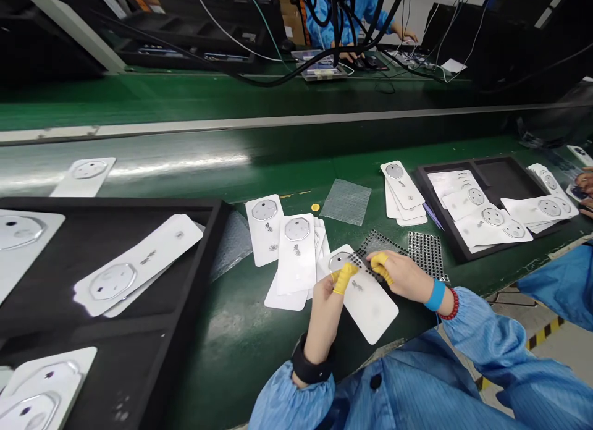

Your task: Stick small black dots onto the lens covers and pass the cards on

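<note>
My left hand [334, 288], with yellow finger covers, is closed at the upper part of a white panel [370, 303] that lies tilted on the green bench. A dotted black sheet [365, 262] spans between both hands above this panel. My right hand [401, 274] pinches the sheet's right side, also with yellow finger covers. Another dotted sheet [425, 252] lies just right of that hand. Left of my left hand is a loose pile of white panels [296, 257] with octagonal outlines.
Black trays stand at the left [185, 312] and right [503, 170], holding white panels. A clear textured sheet [346, 201], a yellow disc [315, 207] and more panels [402, 186] lie ahead. Other people's hands show at the far right and back; cables hang overhead.
</note>
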The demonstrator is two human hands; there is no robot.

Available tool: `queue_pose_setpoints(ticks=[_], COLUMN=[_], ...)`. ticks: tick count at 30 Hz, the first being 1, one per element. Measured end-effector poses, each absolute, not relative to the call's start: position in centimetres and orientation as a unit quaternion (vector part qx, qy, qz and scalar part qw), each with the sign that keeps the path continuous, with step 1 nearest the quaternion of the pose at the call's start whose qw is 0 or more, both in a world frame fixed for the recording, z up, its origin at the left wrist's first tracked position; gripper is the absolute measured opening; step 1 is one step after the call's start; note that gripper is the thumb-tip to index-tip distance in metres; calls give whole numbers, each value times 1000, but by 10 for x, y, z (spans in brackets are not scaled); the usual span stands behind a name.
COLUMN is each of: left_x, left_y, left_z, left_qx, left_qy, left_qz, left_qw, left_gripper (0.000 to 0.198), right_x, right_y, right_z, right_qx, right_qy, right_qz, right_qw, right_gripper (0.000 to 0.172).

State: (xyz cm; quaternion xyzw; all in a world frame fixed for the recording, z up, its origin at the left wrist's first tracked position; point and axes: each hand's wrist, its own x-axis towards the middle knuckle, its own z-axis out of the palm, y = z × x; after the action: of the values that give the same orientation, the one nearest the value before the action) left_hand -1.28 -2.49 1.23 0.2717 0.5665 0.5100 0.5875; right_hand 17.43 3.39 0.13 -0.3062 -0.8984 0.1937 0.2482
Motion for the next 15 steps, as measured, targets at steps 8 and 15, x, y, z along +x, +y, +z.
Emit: queue_pose_setpoints(ticks=[8,15], left_x=[-31,-9], left_y=[-71,-81], left_z=[52,73], left_qx=[282,372], left_qy=[597,602], left_qz=[545,535], left_qw=[517,461], left_gripper=[108,28], right_x=[176,129], right_y=[43,-9], right_z=[19,84], right_qx=[-384,-315], right_qy=[-795,-770], right_qz=[289,283], right_qw=[369,477], right_gripper=[8,14])
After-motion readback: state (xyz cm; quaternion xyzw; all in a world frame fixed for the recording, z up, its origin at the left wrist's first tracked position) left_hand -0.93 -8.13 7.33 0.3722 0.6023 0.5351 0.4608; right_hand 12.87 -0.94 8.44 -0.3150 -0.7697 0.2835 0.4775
